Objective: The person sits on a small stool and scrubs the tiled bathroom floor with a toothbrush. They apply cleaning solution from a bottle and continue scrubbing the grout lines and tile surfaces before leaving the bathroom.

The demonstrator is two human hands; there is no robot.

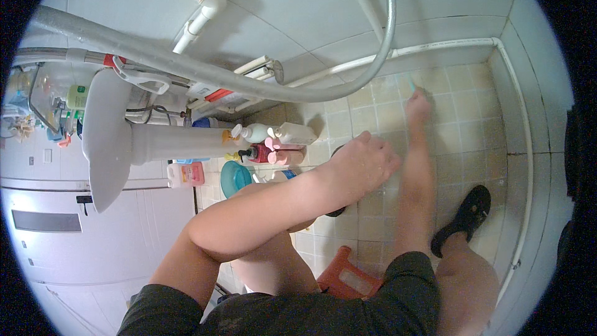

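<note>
My right hand (418, 109) reaches down to the tiled floor (385, 115) near the far wall. Its fingers are closed around a slim pale-green tool (411, 84), whose tip is too small and blurred to tell its kind. My left hand (367, 165) hangs in the air left of my right forearm, with that arm crossing over my bent left leg. Its fingers are curled in, the palm is hidden, and nothing sticks out of it.
Several bottles (295, 133) and a teal basin (235, 178) stand left, beside the white pedestal sink (106, 140). A grey hose (298, 92) loops across the upper view. White pipe (448, 44) follows the walls. An orange-red plastic object (342, 274) lies beneath me; a black shoe (467, 214) is right.
</note>
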